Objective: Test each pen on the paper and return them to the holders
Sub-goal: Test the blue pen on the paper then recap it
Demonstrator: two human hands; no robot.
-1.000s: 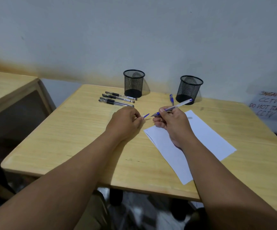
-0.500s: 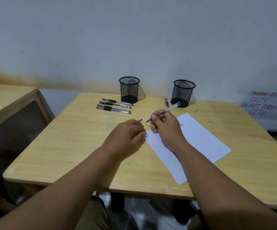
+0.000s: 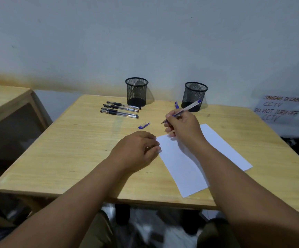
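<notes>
The right hand (image 3: 182, 126) is gripping the blue pen (image 3: 184, 109) at centre frame, its long axis running from upper right down to lower left; the tip is hovering just above the paper (image 3: 216, 151); the left hand (image 3: 136, 149), fingers loosely curled and holding nothing, is resting at the sheet's left edge; the cap (image 3: 143, 125) is lying just above it.

black mesh holders (image 3: 136, 91), blue pen cap (image 3: 144, 125), white paper (image 3: 189, 167)

A right hand (image 3: 182, 125) grips an uncapped blue clear-barrelled pen (image 3: 184, 110) above white paper (image 3: 222, 149); its blue cap (image 3: 143, 125) lies on the wooden table (image 3: 73, 149).
</notes>
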